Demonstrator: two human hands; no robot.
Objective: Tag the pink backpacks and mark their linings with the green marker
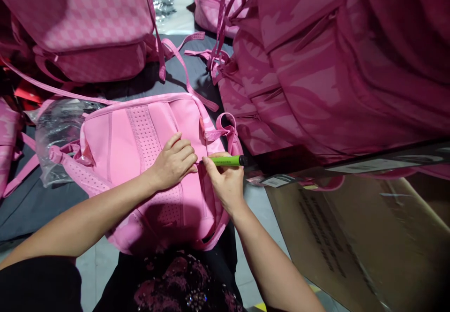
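Note:
A pink backpack (121, 133) lies back panel up in front of me, its near end against my lap. My left hand (175, 161) rests on the panel with fingers curled together, seemingly pinching the fabric by the side seam; the fingertips are partly hidden. Close beside it, my right hand (228, 180) grips a green marker-like pen (228, 161) with a black end pointing right. Its other end points at my left fingertips, and its tip is too small to make out. A perforated shoulder strap (86, 177) hangs off the backpack's left side.
Camouflage-patterned pink backpacks (309, 63) are stacked at the right, above a cardboard box (355, 237). A checkered pink backpack (101, 16) stands at the upper left. Clear plastic wrap (58, 129) lies left on the dark table cover (31, 213). Loose straps (183, 65) trail behind.

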